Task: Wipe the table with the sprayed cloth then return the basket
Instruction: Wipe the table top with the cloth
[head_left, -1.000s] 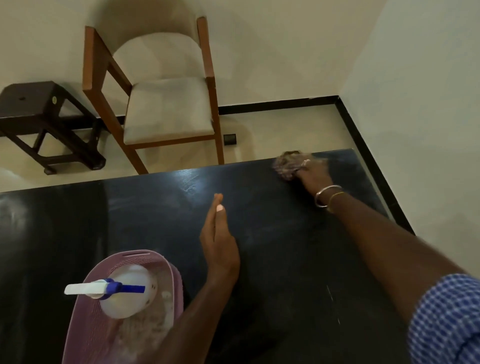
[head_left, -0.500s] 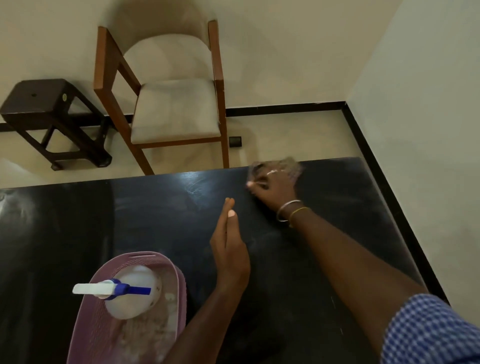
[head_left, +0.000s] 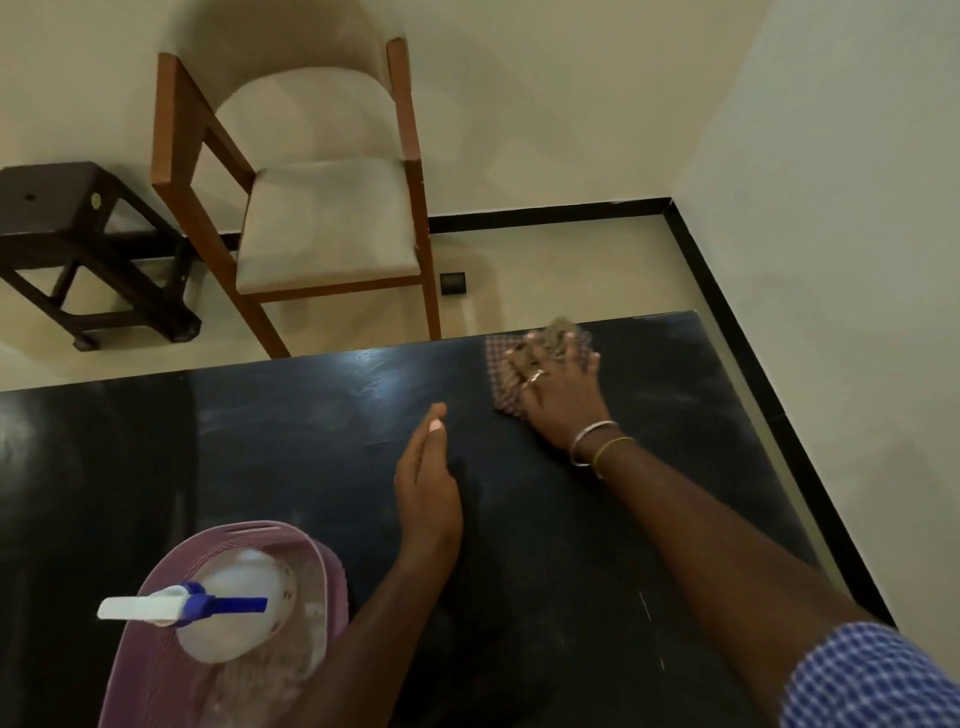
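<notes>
Right hand (head_left: 558, 387) spread flat, pressing cloth (head_left: 500, 376) on counter (head_left: 519, 571) far edge, upper right of centre; left hand (head_left: 428, 493) released, empty, nearer the basket (head_left: 249, 529) at lower left, so return looks like its job

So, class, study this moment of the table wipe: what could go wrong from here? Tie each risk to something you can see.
1. The right hand presses the cloth at the far edge of the table; a longer stroke could push the cloth off onto the floor.
2. The spray bottle stands tall in the basket, right beside the left arm; a nudge might tip it over.
</notes>
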